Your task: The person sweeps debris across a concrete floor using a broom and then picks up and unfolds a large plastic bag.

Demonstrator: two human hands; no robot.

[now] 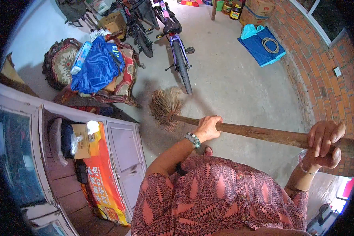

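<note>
A mop (259, 133) with a long wooden handle lies across my front, raised off the floor. Its shaggy, brownish string head (164, 107) is at the left, near the rear wheel of a purple bicycle (181, 65). My left hand (207, 128), with a beaded bracelet at the wrist, is closed round the handle a short way from the mop head. Toward the handle's far right end, my right hand (325, 142) has its fingers curled about the wood. Part of the handle passes behind those fingers.
A carved armchair (61, 63) bears a blue bundle (96, 67). A pale cabinet (126, 147) and an orange-red box (102, 185) are at the left. Blue folded mats (259, 51) with a coiled hose (270, 45) lie by the brick wall (322, 67).
</note>
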